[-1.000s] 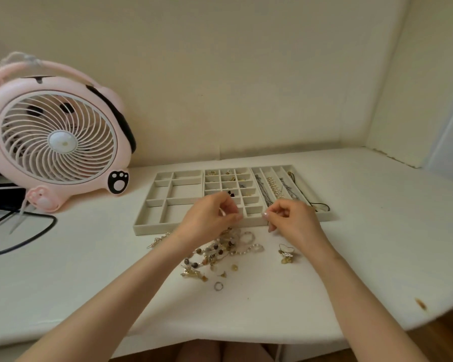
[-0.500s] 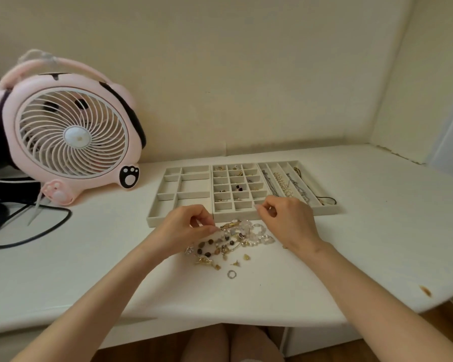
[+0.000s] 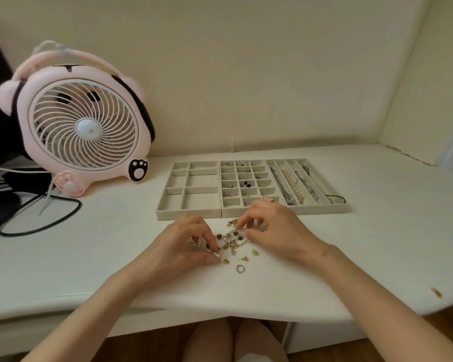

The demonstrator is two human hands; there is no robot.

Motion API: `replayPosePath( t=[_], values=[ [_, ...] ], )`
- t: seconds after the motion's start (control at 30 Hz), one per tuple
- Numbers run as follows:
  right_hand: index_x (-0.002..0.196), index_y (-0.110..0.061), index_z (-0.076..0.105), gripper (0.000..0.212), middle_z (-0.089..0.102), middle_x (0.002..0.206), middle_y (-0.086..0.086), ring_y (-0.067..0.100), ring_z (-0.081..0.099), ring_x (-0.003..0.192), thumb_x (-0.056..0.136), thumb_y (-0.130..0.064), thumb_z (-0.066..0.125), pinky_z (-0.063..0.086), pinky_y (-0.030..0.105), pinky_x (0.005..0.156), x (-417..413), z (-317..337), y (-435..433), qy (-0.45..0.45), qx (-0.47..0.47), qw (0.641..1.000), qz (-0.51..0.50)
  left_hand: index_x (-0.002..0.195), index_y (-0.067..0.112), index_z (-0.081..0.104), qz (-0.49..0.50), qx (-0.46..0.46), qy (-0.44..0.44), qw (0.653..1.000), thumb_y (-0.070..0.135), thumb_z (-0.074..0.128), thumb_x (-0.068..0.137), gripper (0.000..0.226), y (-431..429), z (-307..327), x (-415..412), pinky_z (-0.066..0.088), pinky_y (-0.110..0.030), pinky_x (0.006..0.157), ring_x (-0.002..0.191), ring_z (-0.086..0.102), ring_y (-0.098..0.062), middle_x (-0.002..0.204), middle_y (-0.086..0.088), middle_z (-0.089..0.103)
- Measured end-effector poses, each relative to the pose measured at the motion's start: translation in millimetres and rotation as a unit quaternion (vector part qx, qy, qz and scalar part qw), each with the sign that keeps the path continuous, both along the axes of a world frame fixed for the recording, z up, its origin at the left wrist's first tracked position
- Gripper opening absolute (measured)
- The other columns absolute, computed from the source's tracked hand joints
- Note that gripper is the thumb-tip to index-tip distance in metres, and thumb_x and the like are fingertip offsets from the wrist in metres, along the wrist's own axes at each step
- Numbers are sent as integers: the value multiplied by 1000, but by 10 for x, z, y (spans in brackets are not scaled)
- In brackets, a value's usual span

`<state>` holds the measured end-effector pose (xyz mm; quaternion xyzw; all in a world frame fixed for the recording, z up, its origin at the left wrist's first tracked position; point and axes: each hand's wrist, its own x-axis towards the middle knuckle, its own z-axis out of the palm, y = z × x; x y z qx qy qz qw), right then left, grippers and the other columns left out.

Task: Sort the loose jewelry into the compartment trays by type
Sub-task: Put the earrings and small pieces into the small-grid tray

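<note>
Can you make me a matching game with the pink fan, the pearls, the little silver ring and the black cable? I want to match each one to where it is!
Things
1. pink fan
2. pearls
3. silver ring
4. black cable

Places
A. lying by itself on the table, nearer the person than the jewelry pile
B. standing at the back left
C. in a long slot of the tray
D. looped at the far left, in front of the fan

Pairs: 1-B, 2-C, 3-A, 4-D
</note>
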<state>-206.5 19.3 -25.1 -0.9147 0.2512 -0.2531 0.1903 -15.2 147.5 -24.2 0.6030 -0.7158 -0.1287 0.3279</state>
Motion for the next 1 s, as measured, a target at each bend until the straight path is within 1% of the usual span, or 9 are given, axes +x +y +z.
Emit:
replayPosePath(
  t=[0.17, 0.33, 0.4, 0.47, 0.53, 0.63, 0.8, 0.93, 1.0],
  values=[
    [85, -27, 73, 7, 58, 82, -12, 2, 52, 82, 81, -21, 71, 44, 22, 78, 1, -6, -7, 2, 11, 1000, -23, 76, 30, 68, 16, -19, -5, 1000, 34, 80, 70, 14, 51, -64, 36, 40, -18, 75, 88, 50, -8, 89, 14, 58],
    [85, -25, 72, 4, 59, 85, -11, 3, 50, 78, 84, -23, 69, 42, 23, 75, 6, 17, -36, -5, 12, 998, -57, 76, 29, 60, 29, -17, -12, 999, 25, 83, 68, 24, 94, -71, 55, 34, -11, 68, 82, 49, -6, 87, 11, 58],
    [88, -24, 72, 7, 59, 86, -11, 0, 50, 75, 86, -22, 66, 41, 21, 73, 20, 45, -49, -3, 9, 997, -71, 79, 32, 59, 16, -11, -10, 1000, 36, 82, 64, 28, 112, -66, 90, 34, -10, 67, 82, 50, -5, 89, 14, 57],
    [93, -25, 72, 10, 58, 87, -10, 0, 49, 75, 89, -24, 63, 39, 21, 73, 51, 77, -48, 7, 5, 997, -77, 82, 35, 59, -5, -2, -7, 1000, 54, 72, 64, 29, 122, -60, 117, 36, -12, 68, 84, 50, -5, 92, 15, 56],
    [97, -25, 72, 13, 57, 86, -10, 3, 48, 78, 90, -26, 61, 39, 23, 74, 96, 100, -42, 25, -4, 996, -81, 80, 33, 63, -22, -6, 10, 1000, 60, 64, 68, 29, 121, -58, 133, 40, -19, 70, 86, 53, -9, 91, 13, 59],
    [99, -26, 71, 14, 53, 87, -12, 6, 47, 86, 89, -29, 63, 40, 26, 77, 165, 107, -37, 72, -28, 993, -85, 76, 32, 65, -28, -29, 14, 999, 55, 61, 76, 23, 135, -55, 144, 45, -28, 68, 83, 58, -14, 88, 12, 61],
    [87, -26, 69, 2, 52, 82, -13, 8, 50, 83, 86, -26, 67, 43, 27, 75, 182, 98, -12, 84, -34, 993, -78, 75, 32, 64, -24, -35, 18, 999, 39, 67, 74, 8, 167, -53, 163, 46, -24, 66, 78, 58, -15, 85, 11, 62],
    [85, -28, 68, 1, 52, 83, -12, 8, 49, 82, 85, -27, 68, 42, 27, 74, 140, 127, -1, 89, -33, 993, -76, 79, 31, 58, -20, -29, 19, 999, 21, 77, 70, 23, 182, -77, 159, 45, -20, 64, 76, 59, -12, 84, 11, 59],
    [87, -27, 69, 3, 53, 85, -11, 7, 49, 81, 85, -28, 67, 40, 26, 72, 129, 132, 4, 92, -34, 992, -74, 82, 31, 58, -13, -38, 31, 999, 17, 77, 70, 27, 204, -62, 155, 44, -19, 63, 77, 59, -12, 84, 12, 61]
  ],
)
